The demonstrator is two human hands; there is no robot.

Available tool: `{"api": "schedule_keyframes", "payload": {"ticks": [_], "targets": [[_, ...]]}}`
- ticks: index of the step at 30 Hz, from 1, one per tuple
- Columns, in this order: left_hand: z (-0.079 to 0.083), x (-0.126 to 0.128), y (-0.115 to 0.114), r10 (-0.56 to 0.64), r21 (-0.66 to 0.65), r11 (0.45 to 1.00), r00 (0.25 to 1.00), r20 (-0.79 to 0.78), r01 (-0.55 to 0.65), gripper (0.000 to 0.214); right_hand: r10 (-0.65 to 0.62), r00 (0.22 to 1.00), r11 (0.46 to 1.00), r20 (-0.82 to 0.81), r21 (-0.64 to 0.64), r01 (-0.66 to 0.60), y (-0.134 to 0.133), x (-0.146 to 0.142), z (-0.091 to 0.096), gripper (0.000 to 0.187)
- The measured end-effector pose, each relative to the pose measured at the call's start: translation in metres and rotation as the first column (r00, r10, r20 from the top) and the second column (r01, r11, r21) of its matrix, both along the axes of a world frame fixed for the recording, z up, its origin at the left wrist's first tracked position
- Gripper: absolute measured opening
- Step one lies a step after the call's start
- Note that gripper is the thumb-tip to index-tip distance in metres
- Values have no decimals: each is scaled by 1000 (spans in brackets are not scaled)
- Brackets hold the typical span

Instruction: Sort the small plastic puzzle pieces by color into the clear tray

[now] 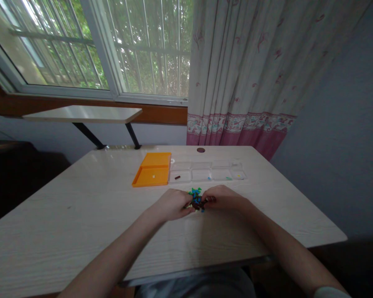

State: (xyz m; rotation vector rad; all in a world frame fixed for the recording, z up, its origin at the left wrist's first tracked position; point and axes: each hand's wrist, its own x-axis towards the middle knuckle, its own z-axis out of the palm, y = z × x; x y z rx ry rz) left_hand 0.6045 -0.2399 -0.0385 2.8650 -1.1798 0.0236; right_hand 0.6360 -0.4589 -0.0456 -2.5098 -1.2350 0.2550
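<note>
Between my two hands is a small building-block model with green, blue and dark brown pieces. My left hand grips its left side, fingers closed around it. On the other side my right hand pinches the brown part. My fingers hide some of the model, and single pieces are too small to make out. Just beyond it lie clear plastic trays with compartments. A dark brown piece rests in one compartment; a few tiny blue, green and yellow bits are in others.
An open orange case lies left of the trays, a small white piece inside. A raised shelf stands on black legs at the table's back left. The pale table has a round hole near its back edge.
</note>
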Motion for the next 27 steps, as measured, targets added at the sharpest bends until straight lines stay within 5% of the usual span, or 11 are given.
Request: {"api": "schedule_keyframes", "payload": {"ticks": [9, 27], "targets": [[-10, -2, -7, -67, -52, 997, 996, -63, 64, 15, 102, 994, 991, 48, 80, -105, 3, -1, -10, 17], [-19, 2, -6, -72, -66, 995, 997, -30, 70, 19, 43, 996, 997, 81, 54, -48, 6, -2, -12, 17]]}}
